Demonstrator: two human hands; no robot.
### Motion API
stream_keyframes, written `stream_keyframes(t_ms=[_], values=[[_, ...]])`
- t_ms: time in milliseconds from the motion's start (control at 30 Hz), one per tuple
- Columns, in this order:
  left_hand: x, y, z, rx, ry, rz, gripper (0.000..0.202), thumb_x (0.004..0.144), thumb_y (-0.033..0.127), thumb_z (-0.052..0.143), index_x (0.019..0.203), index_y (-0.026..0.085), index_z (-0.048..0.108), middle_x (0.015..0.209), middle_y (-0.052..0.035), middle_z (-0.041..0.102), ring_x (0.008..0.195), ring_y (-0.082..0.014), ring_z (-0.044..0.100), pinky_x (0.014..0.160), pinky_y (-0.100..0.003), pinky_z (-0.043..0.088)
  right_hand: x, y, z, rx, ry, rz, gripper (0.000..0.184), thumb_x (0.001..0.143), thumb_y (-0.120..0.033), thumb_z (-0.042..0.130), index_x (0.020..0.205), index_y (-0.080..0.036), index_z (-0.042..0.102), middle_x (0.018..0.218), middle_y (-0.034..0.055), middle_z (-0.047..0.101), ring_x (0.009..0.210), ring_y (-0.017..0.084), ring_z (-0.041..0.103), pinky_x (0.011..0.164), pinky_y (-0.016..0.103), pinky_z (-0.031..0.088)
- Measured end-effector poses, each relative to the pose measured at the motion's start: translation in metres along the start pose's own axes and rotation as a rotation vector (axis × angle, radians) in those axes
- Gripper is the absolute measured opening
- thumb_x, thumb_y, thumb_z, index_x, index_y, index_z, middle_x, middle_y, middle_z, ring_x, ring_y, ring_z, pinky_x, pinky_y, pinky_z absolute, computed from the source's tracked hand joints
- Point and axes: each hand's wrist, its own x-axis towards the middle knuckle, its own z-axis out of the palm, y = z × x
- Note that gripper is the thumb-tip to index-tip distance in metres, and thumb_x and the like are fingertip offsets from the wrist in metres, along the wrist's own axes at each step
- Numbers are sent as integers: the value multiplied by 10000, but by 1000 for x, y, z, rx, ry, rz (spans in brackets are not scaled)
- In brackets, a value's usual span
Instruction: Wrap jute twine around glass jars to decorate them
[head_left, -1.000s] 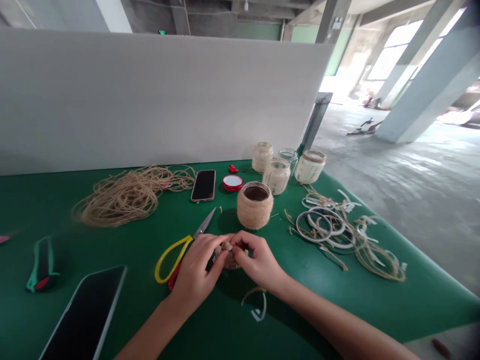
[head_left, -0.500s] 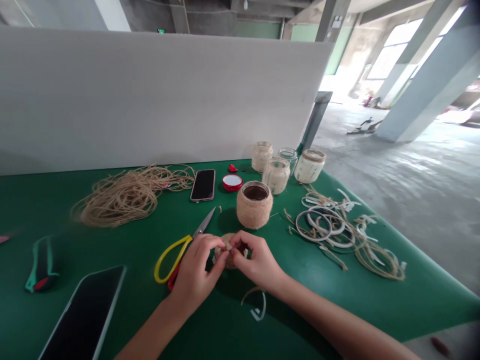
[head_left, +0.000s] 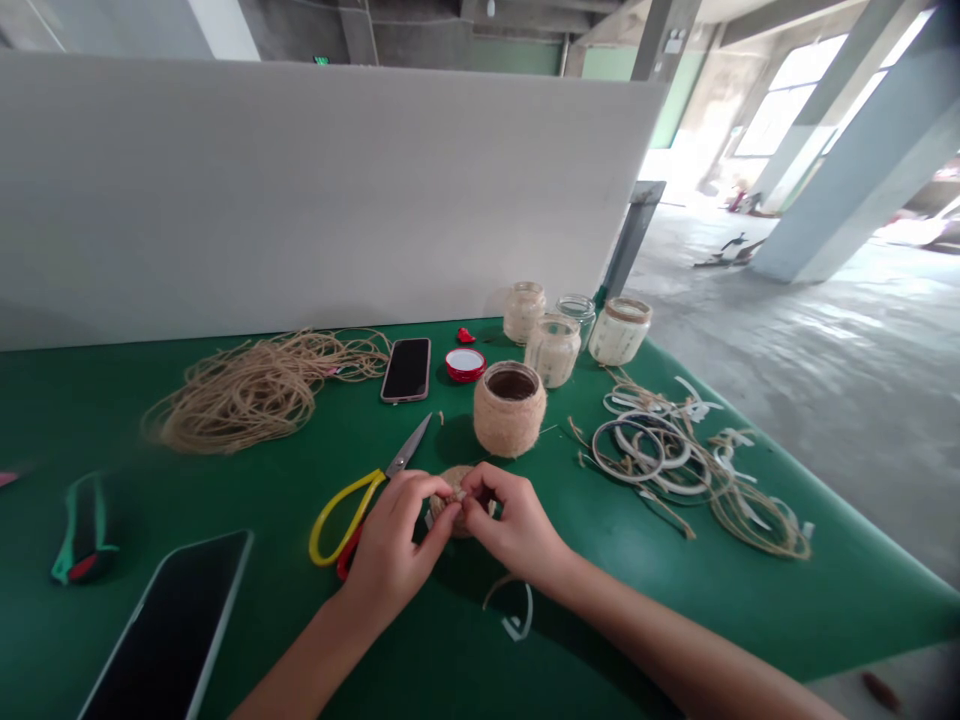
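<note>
L hand & R hand both pinch twine-wrapped disc, fingertips approx. together, just nearside of jute-wrapped jar. Risk: uneven tug may tip disc or loosen twine; L hand could knock scissors, left of jar.

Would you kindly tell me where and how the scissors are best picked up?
I would take the scissors by the yellow loop, coming in from the left. That loop shows uncovered and faces that side, whereas the red loop is partly hidden by the left hand. The blades point away from the person, so fingers should stay clear of the tip.
</note>
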Motion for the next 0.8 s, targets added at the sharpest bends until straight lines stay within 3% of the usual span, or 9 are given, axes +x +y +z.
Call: stream_keyframes(t_ms=[500,633,800], values=[[0,0,-3,28,0,-38,112,833,205,486,941,184,507,871,-54,595,827,-173,583,720,-282,486,1,0,-2,-15,-27,-11,44,747,-151,477,720,-168,508,657,-30,539,561,74,472,517,178,385],[-1,-1,-3,34,-1,-24,116,828,194,497,943,183,511,863,-50,599,809,-167,585,711,-272,483,0,1,-4,-150,-28,-81,63,744,-139,469,705,-171,506,639,-29,525,544,75,449,513,182,368],[1,3,-3,26,-3,-24,96,838,203,480,922,181,521,843,-47,614,779,-161,598,685,-260,488,1,4,-7,-434,-16,-267,83,750,-164,466,671,-182,485,644,0,509,599,109,463,558,215,373]])
